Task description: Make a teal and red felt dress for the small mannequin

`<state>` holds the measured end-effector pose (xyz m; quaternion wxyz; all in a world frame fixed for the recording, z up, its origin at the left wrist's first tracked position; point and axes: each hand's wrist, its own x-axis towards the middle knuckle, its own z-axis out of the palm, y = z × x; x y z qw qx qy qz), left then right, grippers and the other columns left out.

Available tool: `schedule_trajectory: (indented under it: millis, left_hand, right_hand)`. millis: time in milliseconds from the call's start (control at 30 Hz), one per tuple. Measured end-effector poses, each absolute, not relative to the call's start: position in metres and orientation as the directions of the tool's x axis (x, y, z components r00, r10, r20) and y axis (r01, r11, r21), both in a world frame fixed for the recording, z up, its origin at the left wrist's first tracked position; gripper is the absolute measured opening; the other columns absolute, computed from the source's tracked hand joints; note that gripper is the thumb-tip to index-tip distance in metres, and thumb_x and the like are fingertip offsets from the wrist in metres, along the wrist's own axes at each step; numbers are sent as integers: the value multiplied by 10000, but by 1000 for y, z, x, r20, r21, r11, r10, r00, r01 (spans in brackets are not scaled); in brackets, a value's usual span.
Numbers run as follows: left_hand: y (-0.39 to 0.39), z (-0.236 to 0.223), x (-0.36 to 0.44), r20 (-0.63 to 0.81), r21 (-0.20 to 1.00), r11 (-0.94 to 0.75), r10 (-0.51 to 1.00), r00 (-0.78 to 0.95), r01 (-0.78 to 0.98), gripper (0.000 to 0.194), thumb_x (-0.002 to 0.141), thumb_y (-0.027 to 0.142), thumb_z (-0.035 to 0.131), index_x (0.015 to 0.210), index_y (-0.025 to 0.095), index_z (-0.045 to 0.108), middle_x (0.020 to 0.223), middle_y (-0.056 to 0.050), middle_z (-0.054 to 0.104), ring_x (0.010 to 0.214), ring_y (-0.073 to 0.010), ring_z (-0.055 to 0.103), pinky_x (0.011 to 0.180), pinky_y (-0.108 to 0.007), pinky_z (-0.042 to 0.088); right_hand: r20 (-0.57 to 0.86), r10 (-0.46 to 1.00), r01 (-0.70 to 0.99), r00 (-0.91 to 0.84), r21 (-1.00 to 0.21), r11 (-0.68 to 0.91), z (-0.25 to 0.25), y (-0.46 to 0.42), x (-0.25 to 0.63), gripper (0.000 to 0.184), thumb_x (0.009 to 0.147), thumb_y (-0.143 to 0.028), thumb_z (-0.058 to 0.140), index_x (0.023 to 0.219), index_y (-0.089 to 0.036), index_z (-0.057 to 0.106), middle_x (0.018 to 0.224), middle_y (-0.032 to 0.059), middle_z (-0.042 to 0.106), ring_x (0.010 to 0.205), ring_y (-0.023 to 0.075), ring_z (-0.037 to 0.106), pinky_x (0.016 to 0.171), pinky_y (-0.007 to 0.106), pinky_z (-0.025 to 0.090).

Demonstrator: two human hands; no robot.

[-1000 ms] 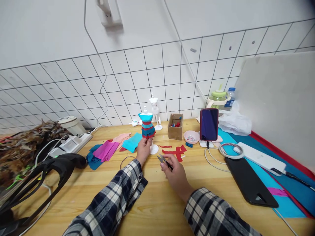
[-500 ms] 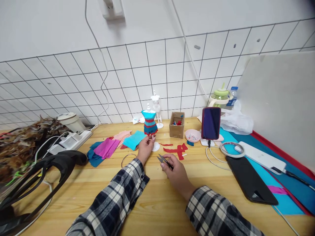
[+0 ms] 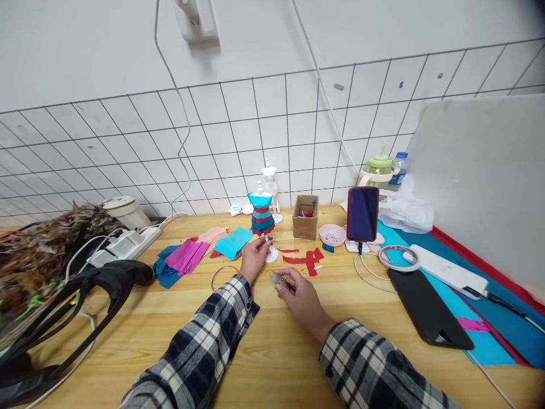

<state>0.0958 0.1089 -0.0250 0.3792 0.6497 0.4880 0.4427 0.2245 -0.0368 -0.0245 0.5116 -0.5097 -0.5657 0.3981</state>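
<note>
A small white mannequin on a round stand base (image 3: 271, 255) wears a turquoise, red and blue striped dress (image 3: 261, 215) with a ragged red hem. My left hand (image 3: 254, 257) has its thumb and fingers closed on the mannequin's stand pole, just below that hem. To the right and nearer me, my right hand (image 3: 304, 298) grips small dark-handled thread snips (image 3: 281, 280). Their metal blades point up and left towards the stand, apart from the dress. Red fabric strips (image 3: 305, 259) lie on the table beyond my right hand.
Behind stands a second white mannequin (image 3: 269, 182). A cardboard box (image 3: 305, 224), a pink bead bowl (image 3: 332, 234) and an upright phone (image 3: 363, 213) stand to the right. Coloured cloth pieces (image 3: 187, 255) and a black headset-like frame (image 3: 106, 298) lie left; a black phone (image 3: 428, 309) lies right.
The view has shifted slightly. The dressed mannequin and my left hand have moved a little to the right. The snips' tips have moved slightly left and down. Both hands keep their hold.
</note>
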Motion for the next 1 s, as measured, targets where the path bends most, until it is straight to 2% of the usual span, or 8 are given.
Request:
schedule_trajectory:
  millis: [200,300,467,533,600,733,833,1000]
  left_hand:
    - [99,-9,86,147,888,-200,977,158,415,547,779,375,645,1259,120,583,916,-117,744,765,-216,710,686,-298,544]
    - [89,10,68,164,827,-223,974,158,516,512,700,303,711,1180,138,644,1165,-144,684,819,-228,697,789,-345,531]
    - [64,31,14,230,724,-296,955,187,623,310,770,375,638,1015,207,724,1067,-77,715,903,-239,648,859,-377,495]
    - [55,25,-13,317,603,-346,931,183,719,331,810,423,590,1017,196,715,1035,-87,716,906,-242,641,835,-382,499]
    - [49,14,-38,313,536,-410,908,277,738,351,807,465,604,1009,200,714,1050,-89,713,991,-253,630,895,-391,483]
    - [42,-7,-61,267,476,-483,876,402,735,355,723,489,702,959,225,729,1103,-88,695,1068,-266,610,974,-403,442]
    - [42,-11,-58,241,465,-482,876,417,743,308,708,426,730,945,229,719,1122,-79,678,1080,-250,600,986,-377,429]
    - [43,-8,-50,227,437,-466,885,407,770,129,808,307,616,873,234,701,1029,-41,688,995,-193,615,920,-308,444]
  right_hand:
    - [115,992,98,51,-989,110,-25,-31,233,241,812,-326,580,1019,-202,565,635,-37,536,535,113,478,462,215,368]
    - [106,993,65,49,-993,103,-26,-29,236,239,813,-340,582,1010,-207,556,627,-45,495,511,101,422,444,213,355]
    - [65,998,32,12,-997,65,-28,-30,239,286,820,-384,587,1047,-218,535,648,-42,497,487,94,386,406,207,334]
    - [64,998,43,-1,-997,64,-29,-31,241,307,829,-409,578,1066,-220,531,645,-44,500,472,91,381,399,207,332]
    - [69,998,60,7,-996,68,-29,-31,244,330,828,-432,580,1074,-217,533,643,-42,501,477,95,389,403,208,335]
    - [96,988,124,122,-989,81,-27,-31,255,384,793,-478,617,1055,-202,569,633,-28,527,505,111,432,438,221,346]
    - [135,949,140,285,-985,98,-25,-29,265,435,732,-526,665,1002,-191,601,733,37,644,612,164,550,506,255,403]
    - [137,914,98,382,-989,107,-25,-27,271,527,694,-594,674,1016,-181,619,727,51,678,607,183,577,493,268,408]
